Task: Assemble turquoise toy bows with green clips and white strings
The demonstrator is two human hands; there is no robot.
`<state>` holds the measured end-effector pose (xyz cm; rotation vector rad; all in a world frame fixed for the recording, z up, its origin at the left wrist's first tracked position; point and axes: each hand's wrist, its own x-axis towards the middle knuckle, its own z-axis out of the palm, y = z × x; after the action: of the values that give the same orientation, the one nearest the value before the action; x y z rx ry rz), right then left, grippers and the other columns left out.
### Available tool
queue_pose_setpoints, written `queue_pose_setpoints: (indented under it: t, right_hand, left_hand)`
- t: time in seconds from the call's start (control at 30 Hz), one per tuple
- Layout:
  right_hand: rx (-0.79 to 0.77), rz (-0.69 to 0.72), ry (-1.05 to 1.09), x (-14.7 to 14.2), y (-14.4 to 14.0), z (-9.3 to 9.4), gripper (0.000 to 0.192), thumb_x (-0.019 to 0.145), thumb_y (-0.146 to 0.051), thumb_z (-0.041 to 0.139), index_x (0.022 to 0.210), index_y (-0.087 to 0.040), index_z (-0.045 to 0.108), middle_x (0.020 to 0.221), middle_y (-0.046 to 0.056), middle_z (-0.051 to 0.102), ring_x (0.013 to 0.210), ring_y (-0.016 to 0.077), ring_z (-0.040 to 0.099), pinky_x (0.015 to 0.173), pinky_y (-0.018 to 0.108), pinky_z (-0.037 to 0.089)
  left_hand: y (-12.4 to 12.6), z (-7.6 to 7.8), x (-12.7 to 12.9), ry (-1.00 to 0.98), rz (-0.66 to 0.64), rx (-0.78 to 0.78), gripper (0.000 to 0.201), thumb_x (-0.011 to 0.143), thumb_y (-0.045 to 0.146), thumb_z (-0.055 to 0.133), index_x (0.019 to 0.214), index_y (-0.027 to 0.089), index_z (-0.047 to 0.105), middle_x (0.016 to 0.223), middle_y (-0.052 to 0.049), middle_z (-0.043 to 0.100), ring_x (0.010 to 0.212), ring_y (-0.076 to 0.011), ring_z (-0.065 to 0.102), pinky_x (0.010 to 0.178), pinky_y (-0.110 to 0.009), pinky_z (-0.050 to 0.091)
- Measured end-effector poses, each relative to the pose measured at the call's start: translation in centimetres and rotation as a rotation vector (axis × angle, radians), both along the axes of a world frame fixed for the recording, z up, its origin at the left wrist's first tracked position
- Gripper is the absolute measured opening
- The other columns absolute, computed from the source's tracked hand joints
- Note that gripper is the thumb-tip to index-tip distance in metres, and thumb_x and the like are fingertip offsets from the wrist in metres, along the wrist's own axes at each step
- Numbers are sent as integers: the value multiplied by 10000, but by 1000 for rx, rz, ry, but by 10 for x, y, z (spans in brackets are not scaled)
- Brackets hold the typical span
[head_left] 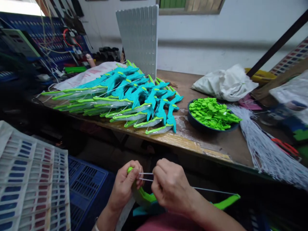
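A green and blue toy bow lies across my lap, its far tip pointing right. My left hand is closed around the bow's left tip, thumb pressed against it. My right hand is a closed fist gripping the white bowstring. Two strands run taut from the left tip into that fist, and one strand stretches from behind it to the right tip. My right hand and forearm hide the middle of the bow.
On the workbench a heap of similar toy bows is stacked. Right of it stand a dark bowl of green plastic pieces, a white sack and a bundle of white strings. Plastic crates stand at lower left.
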<state>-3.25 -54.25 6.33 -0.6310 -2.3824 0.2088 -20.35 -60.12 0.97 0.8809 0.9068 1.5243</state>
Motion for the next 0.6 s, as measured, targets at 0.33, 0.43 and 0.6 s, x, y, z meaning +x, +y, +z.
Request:
queue_pose_setpoints:
  t: [0.33, 0.43, 0.6]
  right_hand:
    - [-348, 5, 185, 9, -1, -9, 163, 949, -105, 473, 851, -168, 588, 766, 17, 565, 674, 127, 527, 624, 264, 397]
    - [-415, 72, 175, 9, -5, -7, 62, 945, -157, 548, 971, -162, 604, 882, 45, 610, 790, 155, 578, 696, 277, 457]
    - [-433, 186, 149, -3, -15, -9, 237, 929, -307, 728, 1071, -156, 615, 1027, 81, 657, 933, 194, 612, 807, 316, 504]
  left_hand:
    - [-11, 2, 5, 18, 76, -62, 332, 1011, 355, 608, 736, 181, 541, 669, 29, 463, 546, -102, 450, 477, -218, 387]
    - [-14, 1, 4, 16, 112, -87, 346, 1003, 371, 621, 724, 185, 537, 662, 32, 465, 541, -102, 449, 476, -218, 386]
    - [-19, -1, 1, 75, 123, -82, 347, 1015, 374, 606, 728, 187, 547, 667, 29, 473, 574, -104, 463, 527, -228, 404]
